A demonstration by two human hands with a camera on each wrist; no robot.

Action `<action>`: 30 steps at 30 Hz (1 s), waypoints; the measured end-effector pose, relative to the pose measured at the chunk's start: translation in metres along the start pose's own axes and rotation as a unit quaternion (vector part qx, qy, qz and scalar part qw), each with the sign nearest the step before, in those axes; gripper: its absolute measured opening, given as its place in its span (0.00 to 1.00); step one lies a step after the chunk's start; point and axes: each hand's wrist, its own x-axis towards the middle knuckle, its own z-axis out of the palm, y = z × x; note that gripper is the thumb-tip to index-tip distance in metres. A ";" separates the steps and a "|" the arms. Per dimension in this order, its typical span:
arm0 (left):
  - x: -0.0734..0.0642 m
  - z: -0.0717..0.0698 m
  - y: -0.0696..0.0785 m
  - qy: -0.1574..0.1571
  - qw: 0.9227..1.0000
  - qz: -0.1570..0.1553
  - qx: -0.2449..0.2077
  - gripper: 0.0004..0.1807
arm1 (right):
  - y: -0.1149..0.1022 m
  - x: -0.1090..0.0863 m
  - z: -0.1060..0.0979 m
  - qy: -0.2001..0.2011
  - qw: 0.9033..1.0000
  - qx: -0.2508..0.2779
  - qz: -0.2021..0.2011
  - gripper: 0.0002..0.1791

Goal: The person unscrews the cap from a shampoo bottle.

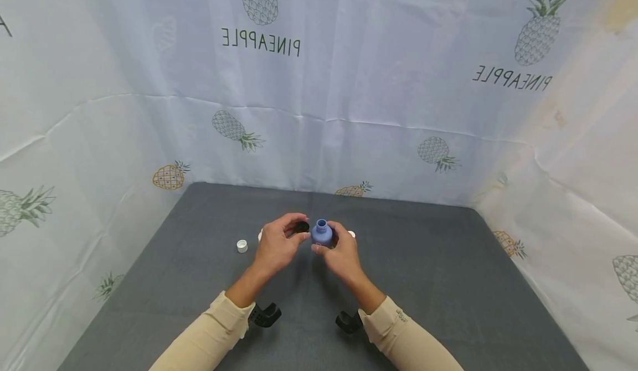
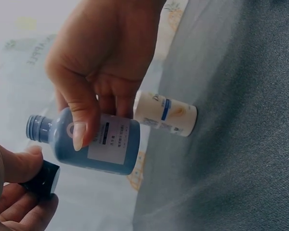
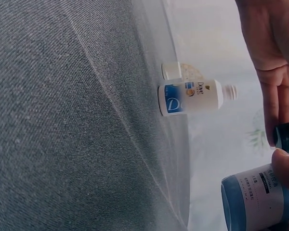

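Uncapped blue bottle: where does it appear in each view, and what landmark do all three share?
Head: the uncapped blue bottle is below centre, held in the right hand.
Left wrist: left of centre, its neck toward the left edge.
Right wrist: in the lower right corner, partly out of frame.
Shared landmark: the black cap in the left hand, close to the bottle in every view.

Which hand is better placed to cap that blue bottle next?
Probably the left hand: it pinches the dark cap near the open neck, while the right hand holds the blue bottle.
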 end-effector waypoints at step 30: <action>0.001 0.002 -0.013 0.012 1.000 0.001 0.025 0.18 | 0.008 0.005 0.012 -0.016 1.000 -0.011 0.016 0.30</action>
